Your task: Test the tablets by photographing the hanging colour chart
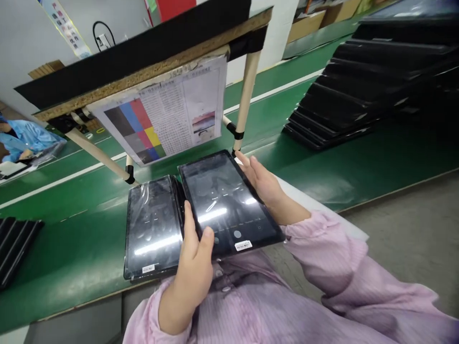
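A black tablet (224, 191) with a lit screen and a small white barcode label is held between my two hands, tilted over the bench. My left hand (195, 260) grips its near left edge, thumb on the front. Along the right edge, my right hand (263, 184) supports it, the fingers partly behind the tablet. Just left of it lies a second tablet (154, 224), under clear film with a similar label, on top of other dark slabs. Faint camera-like icons show on the held screen.
A stand with pale tube legs (248, 91) carries a printed colour chart sheet (168, 107). Stacked black panels (337, 91) lean at the right, and more dark panels (17, 246) lie at the left. Another person's blue sleeve (30, 136) is across the green bench (82, 239).
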The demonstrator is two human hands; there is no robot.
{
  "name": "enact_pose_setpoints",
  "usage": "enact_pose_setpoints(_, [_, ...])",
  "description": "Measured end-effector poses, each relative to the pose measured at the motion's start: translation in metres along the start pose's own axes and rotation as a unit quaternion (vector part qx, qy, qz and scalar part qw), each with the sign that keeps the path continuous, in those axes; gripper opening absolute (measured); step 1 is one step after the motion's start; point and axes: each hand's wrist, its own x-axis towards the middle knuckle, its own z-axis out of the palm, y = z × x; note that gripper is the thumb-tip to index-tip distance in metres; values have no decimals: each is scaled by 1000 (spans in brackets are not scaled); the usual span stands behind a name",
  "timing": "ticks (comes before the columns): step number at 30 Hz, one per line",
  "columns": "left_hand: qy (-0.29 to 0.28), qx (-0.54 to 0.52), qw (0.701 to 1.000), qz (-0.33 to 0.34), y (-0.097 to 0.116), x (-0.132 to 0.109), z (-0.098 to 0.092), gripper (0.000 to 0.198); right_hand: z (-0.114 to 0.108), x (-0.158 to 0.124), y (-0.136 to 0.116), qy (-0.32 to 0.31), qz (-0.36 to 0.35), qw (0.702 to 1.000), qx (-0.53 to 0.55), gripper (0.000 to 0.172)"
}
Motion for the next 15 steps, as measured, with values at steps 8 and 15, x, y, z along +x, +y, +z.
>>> enact_pose_setpoints(8, [11,254,949,185,12,-19,-56,53,-17,-8,-4,-52,-236,882,-403,53])
enact_pose_setpoints(15, [179,503,818,213,3,2,-121,37,0,-33,-12,-178,-270,734,-597,40])
